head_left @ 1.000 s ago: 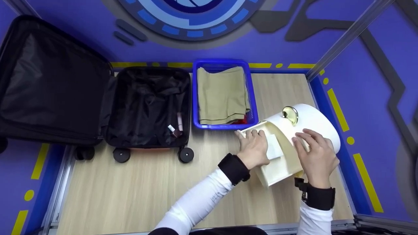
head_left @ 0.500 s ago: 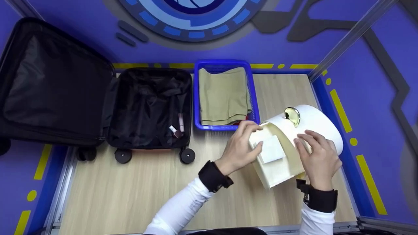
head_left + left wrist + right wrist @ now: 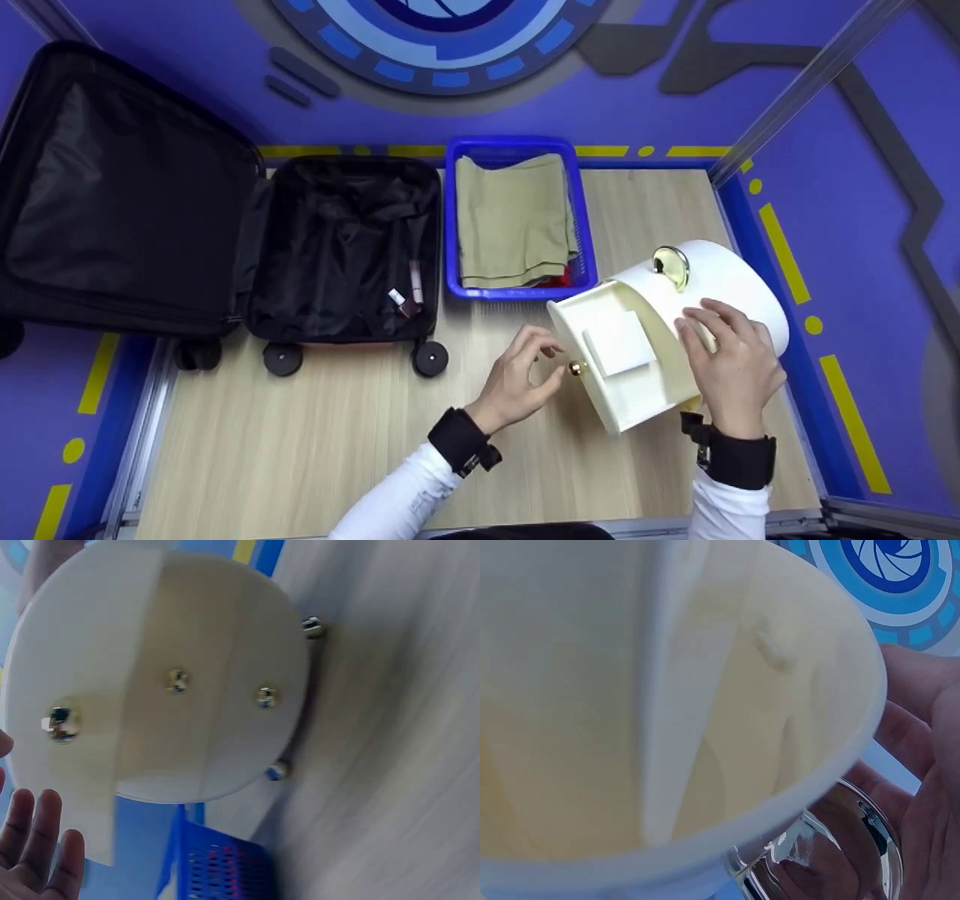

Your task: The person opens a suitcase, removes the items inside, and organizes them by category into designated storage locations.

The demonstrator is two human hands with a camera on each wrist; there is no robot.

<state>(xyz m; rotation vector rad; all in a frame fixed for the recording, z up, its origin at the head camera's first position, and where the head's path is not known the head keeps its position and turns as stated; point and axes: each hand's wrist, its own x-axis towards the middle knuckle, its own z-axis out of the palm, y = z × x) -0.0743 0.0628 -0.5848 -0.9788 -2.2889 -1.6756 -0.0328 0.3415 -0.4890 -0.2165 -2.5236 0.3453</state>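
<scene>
A white rounded storage box point(image 3: 724, 274) with a gold ring handle point(image 3: 670, 268) on top stands at the right of the table. Its upper drawer point(image 3: 643, 405) is pulled out toward the left, with a flat white square item point(image 3: 624, 343) lying in it. My left hand point(image 3: 517, 379), fingers loosely bent and apart, is just beside the gold knob point(image 3: 576, 368) on the drawer front and holds nothing. My right hand point(image 3: 731, 367) rests against the curved body, its fingers point(image 3: 911, 731) along the outside of the shell near the rim point(image 3: 847, 772).
A blue basket point(image 3: 586, 262) holding a folded khaki cloth point(image 3: 514, 221) and something red stands at the back. An open black suitcase point(image 3: 337, 225) is at the left, with small cosmetic tubes point(image 3: 415, 281) inside. Two lower drawer knobs point(image 3: 178, 681) show in the left wrist view.
My left hand has let go of the drawer's front edge and moved left and down, beside the knob. The right hand stays against the storage box.
</scene>
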